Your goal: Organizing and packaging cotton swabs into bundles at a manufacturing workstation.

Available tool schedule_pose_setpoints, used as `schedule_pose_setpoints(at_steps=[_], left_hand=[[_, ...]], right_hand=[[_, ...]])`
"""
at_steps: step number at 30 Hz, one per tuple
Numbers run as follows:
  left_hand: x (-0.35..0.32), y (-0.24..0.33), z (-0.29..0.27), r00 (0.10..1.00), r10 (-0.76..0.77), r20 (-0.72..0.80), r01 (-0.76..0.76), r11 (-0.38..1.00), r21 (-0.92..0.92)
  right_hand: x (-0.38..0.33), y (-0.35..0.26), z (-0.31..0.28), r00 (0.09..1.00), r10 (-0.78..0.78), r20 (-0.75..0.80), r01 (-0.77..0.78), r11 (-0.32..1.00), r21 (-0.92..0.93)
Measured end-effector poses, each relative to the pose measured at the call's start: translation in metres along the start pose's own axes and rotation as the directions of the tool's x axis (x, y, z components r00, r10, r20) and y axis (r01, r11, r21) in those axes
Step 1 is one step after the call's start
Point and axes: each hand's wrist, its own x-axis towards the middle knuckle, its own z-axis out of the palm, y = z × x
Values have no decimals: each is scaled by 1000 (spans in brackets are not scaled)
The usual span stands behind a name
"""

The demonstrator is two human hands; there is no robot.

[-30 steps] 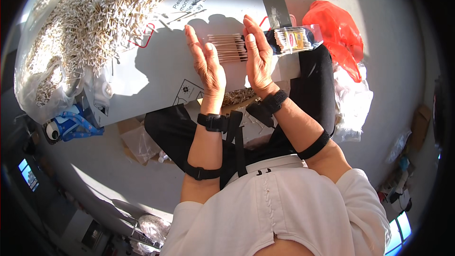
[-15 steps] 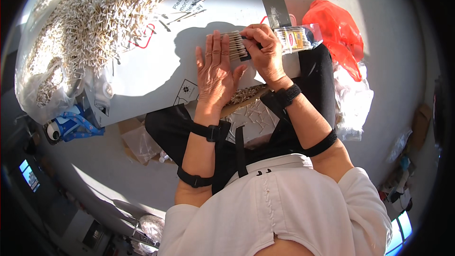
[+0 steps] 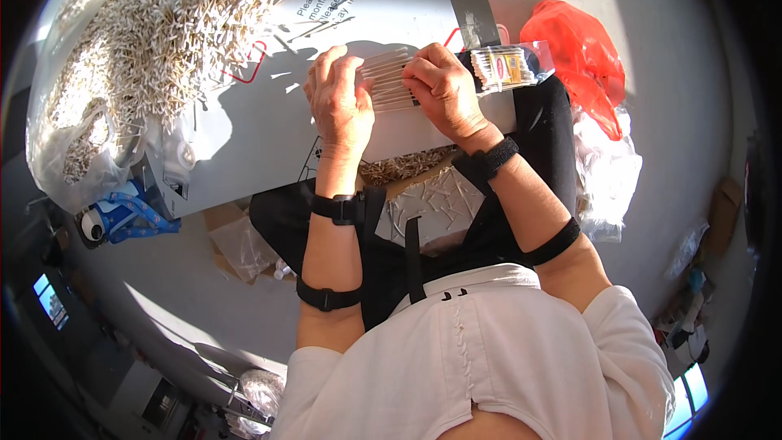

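A row of cotton swabs (image 3: pixel 388 90) lies side by side on the grey printed board (image 3: pixel 269 134), between my two hands. At the row's left ends is my left hand (image 3: pixel 340 110), raised, its fingers bent and apart, the thumb next to the swab tips. My right hand (image 3: pixel 448 91) is closed over the row's right ends. Its fingertips are pressed together and hide whatever is in them. A bit of something dark shows under the swabs beside this hand. Just right of it lies a clear packet of swabs (image 3: pixel 487 69) with a yellow and red label.
A big heap of loose swabs (image 3: pixel 183 24) spills from a clear plastic bag (image 3: pixel 49 143) at the far left. A red plastic bag (image 3: pixel 574 49) and white plastic bags (image 3: pixel 603 175) are on the right. More swabs (image 3: pixel 436 200) lie in a container at my lap.
My left hand has lifted from lying flat beside the swabs, moved slightly left and bent its fingers. My right hand has shifted a little left and closed. More of the swab row shows now.
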Motion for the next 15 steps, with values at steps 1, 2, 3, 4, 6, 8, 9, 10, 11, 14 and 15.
schedule_pose_setpoints(at_steps=[1, 2, 3, 4, 6, 8, 9, 10, 11, 14, 15], left_hand=[[4, -4, -1, 1000, 0, -1, 0, 1000, 1], [8, -7, -3, 999, 28, 45, -27, 1000, -14], [10, -9, -3, 994, 57, 91, -54, 998, -30], [13, -8, -4, 993, 86, 76, -85, 996, -8], [17, -10, -2, 990, 110, 87, -111, 994, 6], [18, -9, -2, 986, 133, 99, -136, 991, 20], [19, -8, -2, 986, 133, 101, -138, 990, 36], [19, -8, -2, 986, 133, 102, -139, 989, 53], [18, -8, -1, 986, 133, 103, -139, 989, 53], [20, -10, 3, 991, 116, 66, -119, 992, 37], [21, -11, 3, 989, 128, 74, -131, 991, 38]], right_hand=[[0, 0, 0, 1000, -1, 0, 1, 1000, 1], [0, 0, 0, 1000, -9, 4, 9, 1000, -3], [1, -1, 0, 1000, -17, 8, 17, 1000, -7], [0, -1, 0, 1000, -16, 7, 16, 1000, -7], [0, 0, -1, 1000, -19, 24, 20, 1000, -13], [1, 1, -2, 999, -33, 33, 33, 999, -19], [2, 2, -3, 998, -48, 42, 49, 999, -24], [2, 1, -2, 998, -48, 42, 49, 999, -24], [2, 1, -2, 998, -41, 41, 41, 999, -14], [2, 0, -1, 999, -24, 41, 24, 1000, 2], [2, 0, -2, 999, -15, 43, 15, 1000, 8]])
